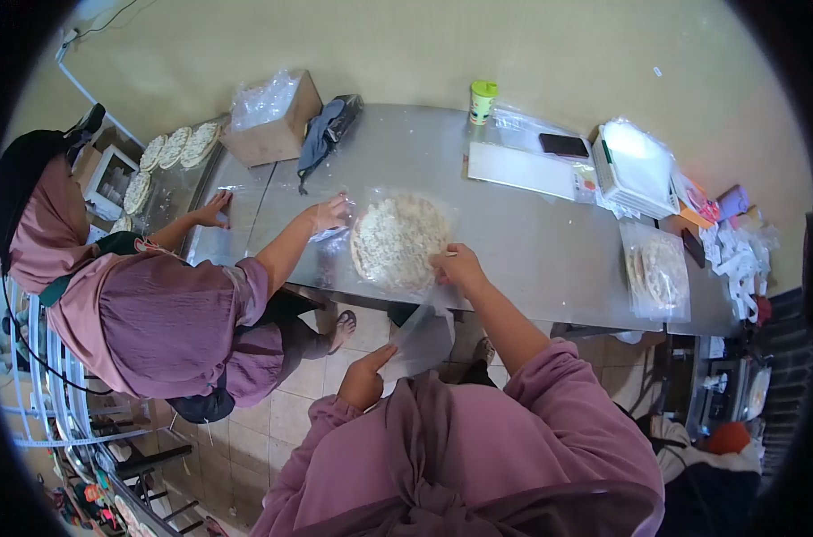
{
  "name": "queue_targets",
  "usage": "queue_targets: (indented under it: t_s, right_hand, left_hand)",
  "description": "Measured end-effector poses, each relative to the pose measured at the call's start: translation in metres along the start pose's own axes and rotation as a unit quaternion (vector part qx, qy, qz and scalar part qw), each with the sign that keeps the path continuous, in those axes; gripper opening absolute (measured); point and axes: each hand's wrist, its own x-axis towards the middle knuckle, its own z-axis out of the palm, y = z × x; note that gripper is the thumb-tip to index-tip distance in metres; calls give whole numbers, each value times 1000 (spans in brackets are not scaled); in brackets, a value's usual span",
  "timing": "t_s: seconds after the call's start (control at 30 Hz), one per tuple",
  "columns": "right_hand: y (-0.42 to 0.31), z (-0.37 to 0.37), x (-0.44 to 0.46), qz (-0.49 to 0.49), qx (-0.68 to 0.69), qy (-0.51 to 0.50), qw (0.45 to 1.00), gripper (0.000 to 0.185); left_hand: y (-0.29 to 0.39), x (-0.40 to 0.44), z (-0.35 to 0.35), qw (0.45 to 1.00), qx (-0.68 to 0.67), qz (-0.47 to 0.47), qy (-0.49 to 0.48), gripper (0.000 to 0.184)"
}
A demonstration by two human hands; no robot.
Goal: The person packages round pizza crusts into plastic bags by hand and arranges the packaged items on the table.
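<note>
A round pizza base (399, 242) topped with pale shreds lies flat on the metal table, with clear plastic around it. My left hand (363, 379) is closed on the lower corner of a clear plastic bag (423, 342), which hangs over the table's front edge. My right hand (460, 268) is at the right rim of the pizza base, its fingers pinched at the bag's upper end. Whether those fingertips also touch the base I cannot tell. A co-worker's hand (328, 213) rests on plastic just left of the pizza base.
Topped bases (199, 145) lie at the far left, near a cardboard box (277, 125) and a dark pouch (328, 134). A green cup (483, 103), a phone (563, 145), a white basket (636, 170) and bagged bases (655, 273) stand or lie rightward. A co-worker (156, 313) is at my left.
</note>
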Motion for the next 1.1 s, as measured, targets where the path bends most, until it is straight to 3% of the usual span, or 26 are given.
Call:
queue_targets:
  t_s: [0.07, 0.13, 0.2, 0.33, 0.4, 0.47, 0.57, 0.63, 0.73, 0.8, 0.83, 0.9, 0.93, 1.0, 1.1]
  right_hand:
    - [-18, 12, -8, 17, 27, 25, 999, 49]
    - [-22, 20, -5, 38, 54, 51, 997, 50]
    - [-18, 25, 6, 19, 269, -53, 961, 50]
    - [-28, 37, 13, -2, 338, -81, 938, 47]
    - [-19, 38, 27, 35, 421, -167, 891, 45]
    - [-12, 28, 34, 72, 445, -190, 872, 45]
    - [-15, 5, 38, 105, 468, -237, 845, 49]
    - [-20, -26, 37, 98, 469, -259, 839, 53]
    - [-40, -91, 19, 11, 466, -310, 828, 52]
    - [-74, -136, -20, -30, 610, -350, 711, 56]
    - [-79, -148, -32, -36, 612, -342, 712, 56]
    - [-79, -169, -49, -164, 589, -296, 734, 63]
    - [-62, -180, -38, -117, 646, -237, 717, 58]
    - [-47, -196, -34, -133, 661, -220, 705, 58]
    - [-35, -220, -38, -134, 677, -204, 694, 58]
  left_hand:
    - [-5, -10, -5, 997, 56, 34, 33, 60]
    - [-4, -20, -11, 998, 44, 13, 38, 60]
    - [-8, -29, -12, 999, 33, -8, 42, 60]
    - [-8, -42, -15, 996, -36, -64, 52, 62]
    - [5, -47, -22, 994, -52, -85, 50, 63]
    - [29, -51, -34, 966, -191, -166, 45, 66]
    - [49, -59, -70, 934, -301, -188, 42, 66]
    - [78, -62, -95, 943, -276, -180, 56, 64]
    - [103, -64, -114, 963, -243, -99, 68, 61]
    - [125, -57, -118, 970, -213, -25, 118, 58]
    - [139, -48, -117, 970, -203, -19, 136, 55]
    - [152, -25, -115, 975, -182, 6, 124, 54]
    - [161, -9, -112, 977, -180, 10, 113, 54]
    - [187, 31, -101, 981, -164, -5, 103, 54]
    - [201, 101, -75, 991, -59, 58, 107, 52]
